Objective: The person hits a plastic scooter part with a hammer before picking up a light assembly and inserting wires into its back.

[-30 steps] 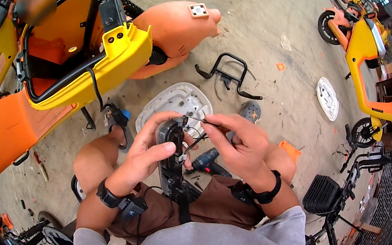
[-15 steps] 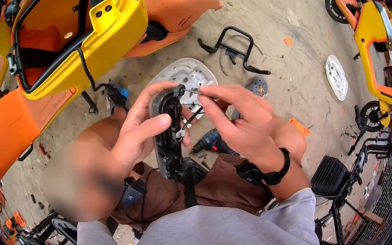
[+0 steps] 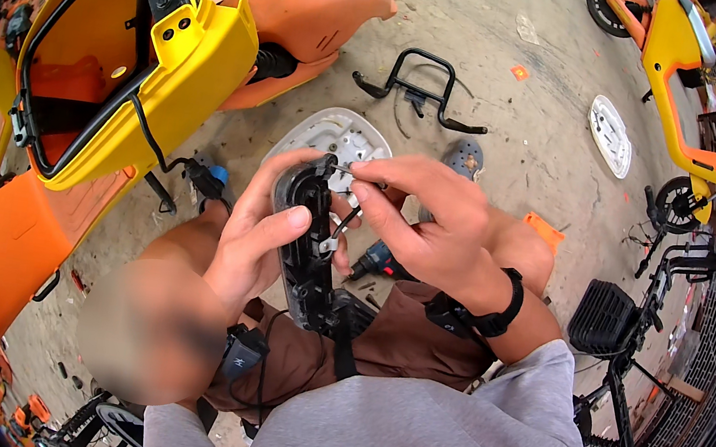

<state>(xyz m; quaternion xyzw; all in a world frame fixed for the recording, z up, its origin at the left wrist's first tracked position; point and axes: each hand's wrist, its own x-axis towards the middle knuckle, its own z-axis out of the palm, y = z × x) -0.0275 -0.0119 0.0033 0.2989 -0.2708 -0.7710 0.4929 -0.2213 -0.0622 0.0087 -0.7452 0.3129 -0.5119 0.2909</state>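
Note:
A long black plastic housing point(image 3: 307, 253) with a clear, rounded rim stands tilted above my lap. My left hand point(image 3: 249, 236) is wrapped round its upper part, thumb across the front. At the top end, my right hand point(image 3: 444, 221) pinches a thin metal pin point(image 3: 342, 168) between thumb and forefinger. The pin's other end meets a black knob on the housing; whether it is inside cannot be made out. A short black cable point(image 3: 347, 219) hangs from the housing below my right fingers. Under my hands, a white plastic shell point(image 3: 297, 134) lies on the floor.
A cordless drill point(image 3: 378, 260) lies between my legs, beside small loose parts. Ahead is a black tubular bracket point(image 3: 419, 92). A yellow-orange scooter body point(image 3: 204, 54) stands close at left. At right are a white panel point(image 3: 609, 137) and a black bare frame point(image 3: 624, 335).
The whole view has shifted slightly. My right fingers have come a little nearer the top of the housing with the pin. My left hand keeps its hold.

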